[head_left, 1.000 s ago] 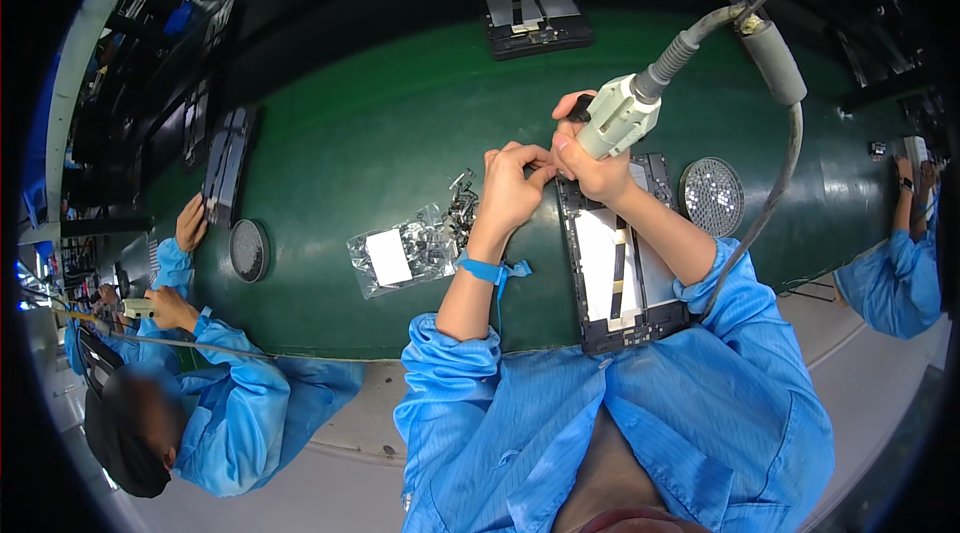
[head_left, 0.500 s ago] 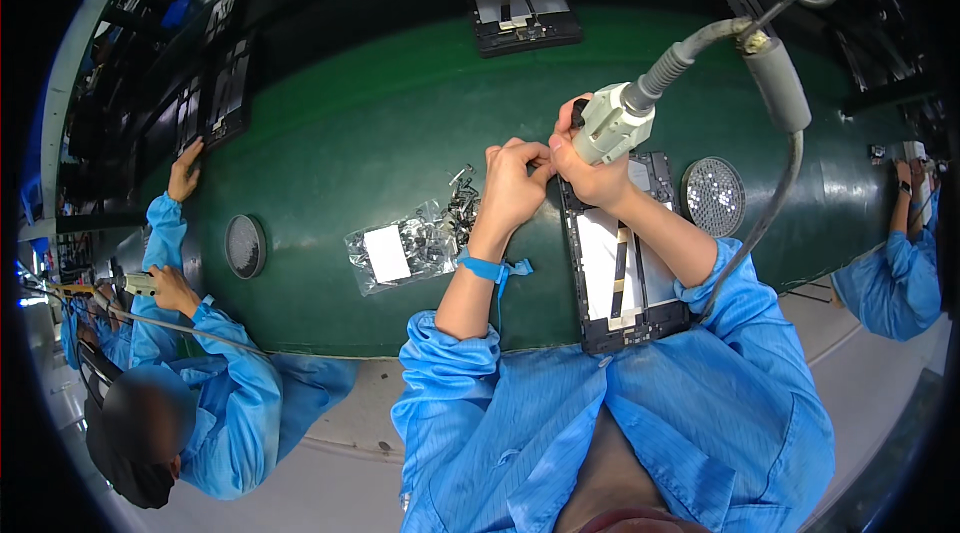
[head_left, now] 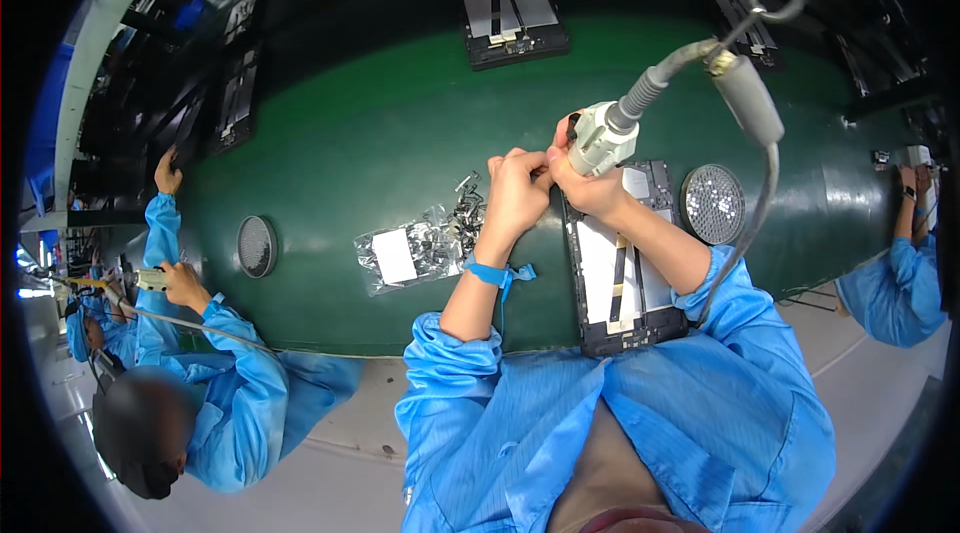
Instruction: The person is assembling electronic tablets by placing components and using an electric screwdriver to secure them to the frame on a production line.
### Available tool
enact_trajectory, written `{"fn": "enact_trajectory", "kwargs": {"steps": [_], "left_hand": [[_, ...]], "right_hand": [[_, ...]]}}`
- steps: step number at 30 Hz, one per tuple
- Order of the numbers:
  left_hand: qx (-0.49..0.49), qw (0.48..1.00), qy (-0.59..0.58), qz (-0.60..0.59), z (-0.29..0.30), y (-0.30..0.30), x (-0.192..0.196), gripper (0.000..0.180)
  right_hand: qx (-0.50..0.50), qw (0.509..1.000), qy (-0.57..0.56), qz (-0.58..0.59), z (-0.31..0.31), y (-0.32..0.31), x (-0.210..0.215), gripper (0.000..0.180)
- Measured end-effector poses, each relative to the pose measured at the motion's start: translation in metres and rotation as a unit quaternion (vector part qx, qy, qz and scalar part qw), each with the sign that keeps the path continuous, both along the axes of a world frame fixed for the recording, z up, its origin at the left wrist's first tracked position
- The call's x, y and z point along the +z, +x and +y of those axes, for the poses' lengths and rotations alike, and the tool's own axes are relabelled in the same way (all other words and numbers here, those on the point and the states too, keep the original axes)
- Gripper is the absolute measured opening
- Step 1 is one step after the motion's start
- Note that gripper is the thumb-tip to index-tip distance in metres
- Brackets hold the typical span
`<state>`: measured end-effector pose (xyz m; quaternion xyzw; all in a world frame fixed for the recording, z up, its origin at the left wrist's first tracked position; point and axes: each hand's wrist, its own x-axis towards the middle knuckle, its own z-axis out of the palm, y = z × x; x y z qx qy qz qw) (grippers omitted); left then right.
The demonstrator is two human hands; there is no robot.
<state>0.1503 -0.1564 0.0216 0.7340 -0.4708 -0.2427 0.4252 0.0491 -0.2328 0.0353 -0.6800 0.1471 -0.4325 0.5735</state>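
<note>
My right hand [head_left: 590, 188] grips a white electric screwdriver [head_left: 603, 136] that hangs from a grey cable, its tip pointing down at the top left corner of a dark opened tablet-like device [head_left: 620, 268] on the green belt [head_left: 380, 133]. My left hand [head_left: 515, 195] is closed right beside the tip, pinching something too small to make out. A blue strap [head_left: 492, 275] circles my left wrist. Both forearms are in blue sleeves.
A clear bag of small metal parts [head_left: 415, 248] lies left of my hands. A round screw dish [head_left: 713, 204] sits right of the device, another round dish [head_left: 256, 245] far left. More opened devices [head_left: 512, 10] lie farther on the belt. Blue-coated people work at left [head_left: 190, 383] and right [head_left: 895, 283].
My hands and screwdriver stay almost in place over the device's corner. The person at left has pulled an arm back, and the devices on the far side have shifted leftward.
</note>
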Motion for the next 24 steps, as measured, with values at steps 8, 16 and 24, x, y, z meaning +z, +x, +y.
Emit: {"fn": "enact_trajectory", "kwargs": {"steps": [8,16,24], "left_hand": [[0.012,0.963,0.234,-0.132,0.071,-0.053,0.052,0.04],[0.099,0.983,0.126,0.088,0.115,-0.154,0.021,0.056],[0.068,0.975,-0.092,0.193,0.032,-0.096,0.049,0.071]], "right_hand": [[0.097,0.963,0.153,-0.201,-0.042,-0.012,0.022,0.035],[0.015,0.956,0.155,-0.247,-0.047,-0.005,0.036,0.035],[-0.012,0.955,0.067,-0.287,-0.088,-0.093,0.105,0.036]]}}
